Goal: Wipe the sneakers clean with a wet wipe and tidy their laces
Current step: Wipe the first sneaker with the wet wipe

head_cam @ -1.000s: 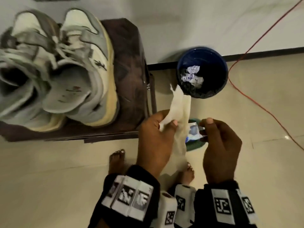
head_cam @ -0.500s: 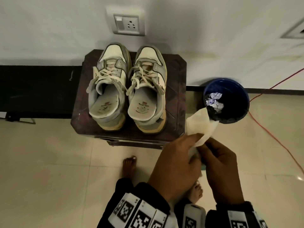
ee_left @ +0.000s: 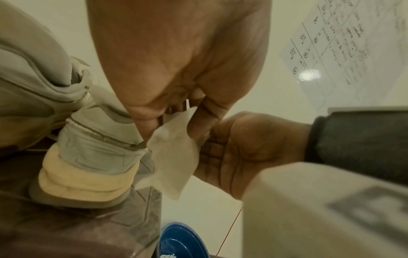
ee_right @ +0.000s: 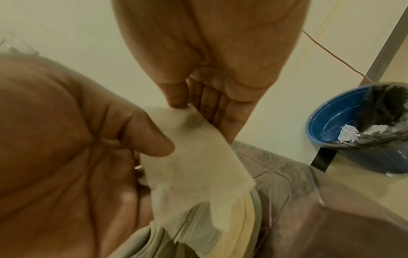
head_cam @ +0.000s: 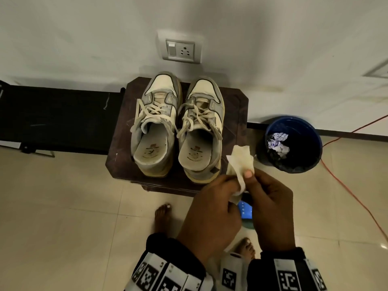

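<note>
Two worn grey-and-cream sneakers, the left one (head_cam: 154, 127) and the right one (head_cam: 201, 131), stand side by side on a dark brown stool (head_cam: 235, 114) with their laces (head_cam: 195, 120) loose. A crumpled wet wipe (head_cam: 240, 160) hangs just right of the right sneaker's heel (ee_left: 88, 165). My left hand (head_cam: 226, 185) pinches the wipe (ee_right: 198, 165) from the left with thumb and fingers. My right hand (head_cam: 252, 179) pinches its upper corner (ee_right: 187, 108) between thumb and fingers. Both hands hover in front of the stool's near right corner.
A blue bin (head_cam: 291, 143) with crumpled paper stands on the floor right of the stool. A blue wipe packet (head_cam: 245, 211) lies on the tiles under my hands, by my bare feet. A red cable (head_cam: 346, 194) crosses the floor at right. A black bench (head_cam: 58, 118) sits at left.
The head view pulled back from the sneakers. My right hand no longer holds the wipe packet, which now lies on the floor, and has joined the left on the wipe. The wipe drifted left toward the right sneaker's heel.
</note>
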`<action>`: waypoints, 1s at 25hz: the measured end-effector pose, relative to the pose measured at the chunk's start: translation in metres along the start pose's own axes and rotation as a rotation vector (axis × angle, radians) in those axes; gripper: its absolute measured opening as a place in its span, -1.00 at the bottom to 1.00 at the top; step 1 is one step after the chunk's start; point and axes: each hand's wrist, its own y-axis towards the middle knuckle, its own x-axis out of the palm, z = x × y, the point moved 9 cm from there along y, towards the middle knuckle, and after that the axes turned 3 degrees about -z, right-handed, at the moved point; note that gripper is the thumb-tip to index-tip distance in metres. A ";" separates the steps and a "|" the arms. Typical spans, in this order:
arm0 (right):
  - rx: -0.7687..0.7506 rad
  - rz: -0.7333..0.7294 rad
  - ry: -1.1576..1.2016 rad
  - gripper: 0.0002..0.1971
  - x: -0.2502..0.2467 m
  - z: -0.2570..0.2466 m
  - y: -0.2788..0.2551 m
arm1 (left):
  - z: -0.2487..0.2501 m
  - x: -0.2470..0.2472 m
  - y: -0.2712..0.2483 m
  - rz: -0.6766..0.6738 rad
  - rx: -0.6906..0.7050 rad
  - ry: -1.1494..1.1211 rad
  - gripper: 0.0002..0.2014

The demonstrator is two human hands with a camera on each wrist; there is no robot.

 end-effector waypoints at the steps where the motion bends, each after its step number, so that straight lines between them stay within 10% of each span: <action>1: -0.004 0.023 0.008 -0.71 0.000 -0.001 0.004 | 0.001 -0.004 0.003 0.003 -0.012 -0.037 -0.60; 9: 0.036 0.148 0.038 -0.72 -0.016 0.014 0.021 | -0.001 -0.058 0.044 0.412 -0.218 0.025 -0.72; 17: 0.055 0.200 0.070 -0.63 -0.040 0.023 0.023 | -0.024 -0.046 0.081 0.244 -0.536 0.337 -0.77; 25: -0.052 0.321 -0.061 -0.72 -0.068 -0.004 0.015 | -0.036 -0.042 0.071 -0.189 -0.230 0.061 -0.72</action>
